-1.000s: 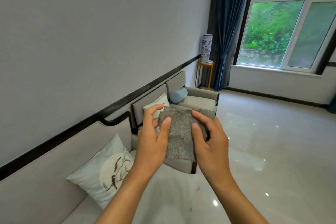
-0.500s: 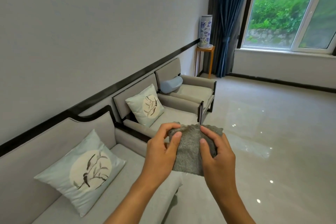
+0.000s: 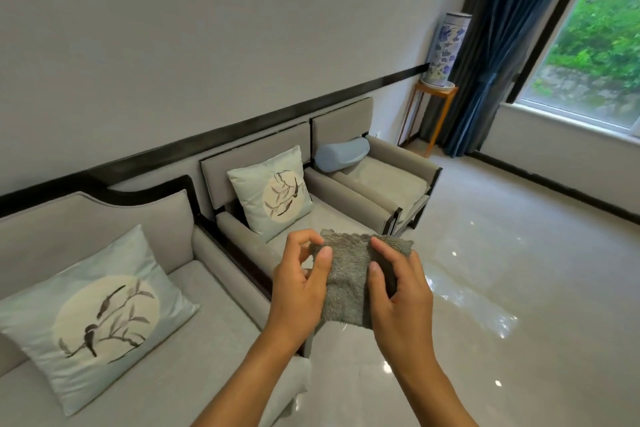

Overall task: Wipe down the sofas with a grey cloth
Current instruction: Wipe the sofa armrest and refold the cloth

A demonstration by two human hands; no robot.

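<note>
Two hands held the grey cloth (image 3: 349, 282) in the air, clear of the sofas (image 3: 204, 319)
The left hand (image 3: 298, 288) pinched its left edge between thumb and fingers, and the right hand (image 3: 398, 298) curled round its right side, above the front end of the nearest one. It looked light, soft and floppy, unlikely to slip; I would bunch it in one palm, leaving a flat pad for the upholstery

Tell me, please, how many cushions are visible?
3: bird-print cushion on near sofa, second bird-print cushion on middle chair, blue bolster on far chair; more may lie off-frame.
</note>
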